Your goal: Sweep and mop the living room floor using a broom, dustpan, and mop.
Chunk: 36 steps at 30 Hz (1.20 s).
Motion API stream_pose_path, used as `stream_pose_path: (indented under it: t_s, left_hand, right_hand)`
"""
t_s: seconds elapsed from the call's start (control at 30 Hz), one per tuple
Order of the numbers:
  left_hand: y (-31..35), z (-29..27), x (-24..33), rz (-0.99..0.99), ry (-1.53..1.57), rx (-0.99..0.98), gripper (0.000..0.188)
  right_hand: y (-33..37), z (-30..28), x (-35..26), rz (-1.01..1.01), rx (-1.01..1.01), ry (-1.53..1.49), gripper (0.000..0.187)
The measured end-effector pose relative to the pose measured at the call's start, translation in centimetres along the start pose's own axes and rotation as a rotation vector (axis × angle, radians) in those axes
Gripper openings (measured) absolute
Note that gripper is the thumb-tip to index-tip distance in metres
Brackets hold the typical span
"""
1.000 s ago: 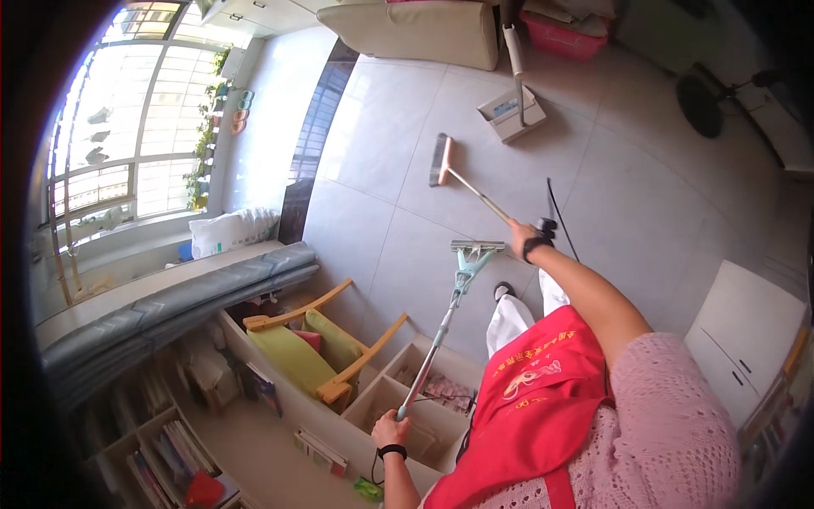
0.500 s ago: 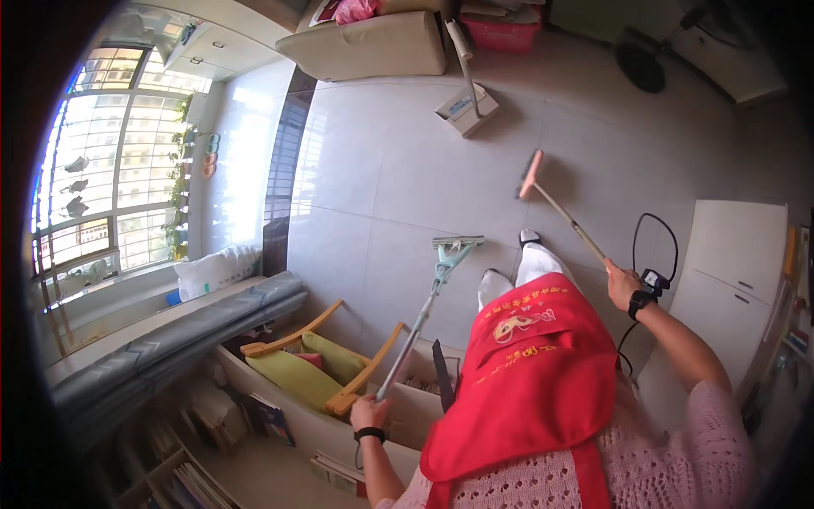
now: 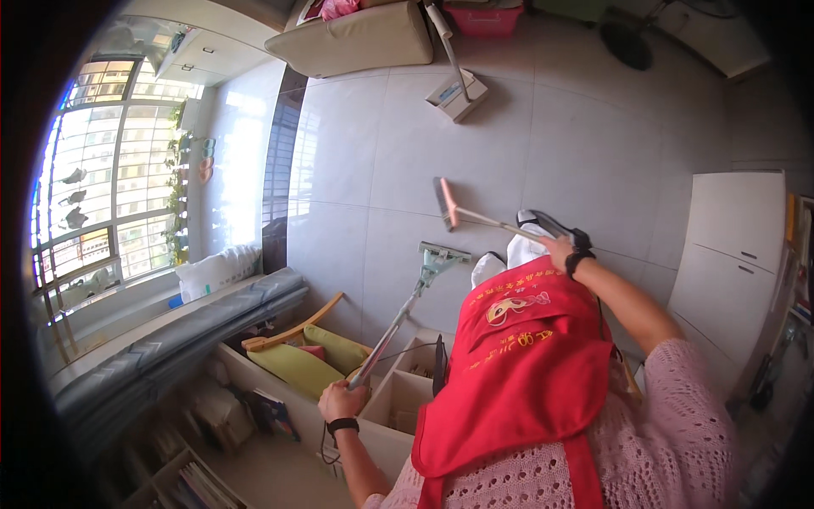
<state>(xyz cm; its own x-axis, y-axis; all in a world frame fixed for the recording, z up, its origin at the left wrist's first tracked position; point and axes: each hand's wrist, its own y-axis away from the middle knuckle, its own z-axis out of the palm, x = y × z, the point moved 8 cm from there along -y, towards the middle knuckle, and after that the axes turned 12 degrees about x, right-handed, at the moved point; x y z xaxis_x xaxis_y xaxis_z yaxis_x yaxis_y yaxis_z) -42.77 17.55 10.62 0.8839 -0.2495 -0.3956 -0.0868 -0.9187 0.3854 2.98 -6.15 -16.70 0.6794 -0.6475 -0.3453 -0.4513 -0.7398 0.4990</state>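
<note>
We grip a mop (image 3: 405,307) in our left hand (image 3: 342,399) and a broom (image 3: 475,214) in our right hand (image 3: 560,249) — both fists closed; either head could catch the low shelf (image 3: 398,399) or slip.

Glossy tile, shiny metal poles, soft cloth and knit.

The floor (image 3: 543,144) was large pale tile, smooth and glossy enough to throw back window light. The flat mop (image 3: 405,310) in the left hand (image 3: 342,399) had a shiny metal pole and a greenish plastic head; the broom (image 3: 475,214) in the right hand (image 3: 560,250) had a pale, smooth stick and a pinkish plastic head. The apron (image 3: 517,382) was smooth red cloth with a slight sheen, over a sweater (image 3: 678,433) of open, nubbly pink knit. The cabinet (image 3: 729,246) looked matt white and smooth, the rocking chair (image 3: 297,327) was bare light wood with green cloth cushions, and the sofa (image 3: 365,38) was matt beige upholstery.
</note>
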Motion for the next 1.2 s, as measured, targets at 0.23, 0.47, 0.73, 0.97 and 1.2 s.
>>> stream_pose_path:
  t_s: [0.23,0.47,0.73,0.97,1.2]
  left_hand:
    - [-0.5,0.3,-5.5,-0.065,0.053,0.042,0.044]
    - [-2.5,-1.3,-9.6,0.049,0.018,0.285,0.028]
    - [-7.8,-0.8,-15.7,0.0,-0.115,0.143,0.03]
    - [-11.6,1.1,-16.1,-0.036,-0.04,0.039,0.037]
    - [-10.3,5.6,-23.9,-0.234,-0.379,0.26,0.021]
  right_hand:
    - [6.7,-9.2,10.4,0.143,0.186,-0.029,0.027]
    - [10.0,-14.7,10.2,0.148,0.252,0.125,0.027]
    - [5.6,-13.5,1.8,-0.02,0.135,0.071,0.029]
    - [1.6,-10.8,2.6,-0.059,0.07,0.15,0.029]
    - [5.8,-15.9,8.8,0.067,0.136,0.25,0.031]
